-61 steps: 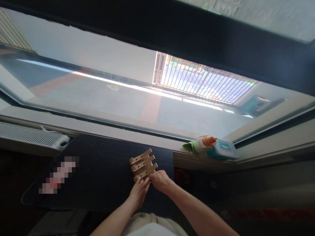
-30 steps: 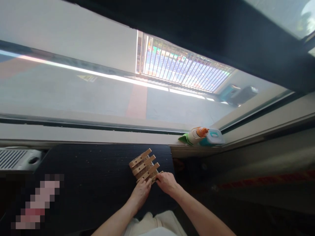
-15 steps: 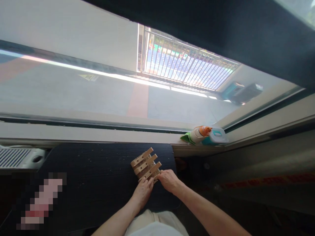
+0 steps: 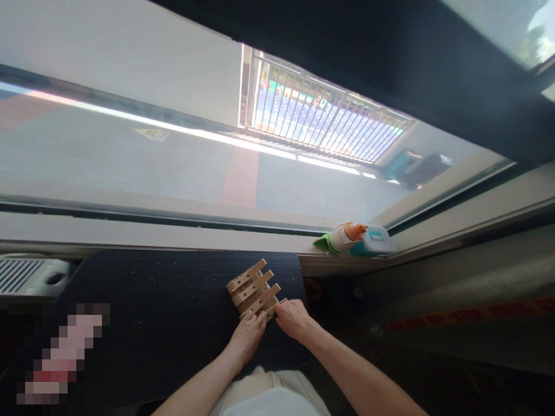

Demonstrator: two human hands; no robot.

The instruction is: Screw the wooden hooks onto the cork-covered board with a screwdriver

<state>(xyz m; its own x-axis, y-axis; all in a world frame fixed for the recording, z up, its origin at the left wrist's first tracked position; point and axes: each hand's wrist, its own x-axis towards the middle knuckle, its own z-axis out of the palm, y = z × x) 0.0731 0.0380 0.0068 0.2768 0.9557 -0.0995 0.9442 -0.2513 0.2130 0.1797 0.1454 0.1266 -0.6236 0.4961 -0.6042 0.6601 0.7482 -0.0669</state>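
A small wooden block with slats (image 4: 254, 289) lies on the dark table, set at an angle. Several pale wooden strips with dark dots run across its speckled brown body, their ends sticking out at the upper right. My left hand (image 4: 248, 336) is closed on the block's near edge, fingertips over the nearest strip. Beside it, my right hand (image 4: 292, 319) has its fingers pinched round the jutting end of that same strip. The fingers cover most of this strip.
The black table (image 4: 165, 323) stands against a white windowsill (image 4: 143, 234). On the sill are an orange-capped bottle (image 4: 342, 236), a green item (image 4: 326, 244) and a teal-and-white container (image 4: 375, 240). A white slatted plastic item (image 4: 32, 276) is at the left; a pixelated patch covers the lower left.
The view has shifted slightly, so the table and sill items appear a little further left. Both hands keep their hold on the block and strip.
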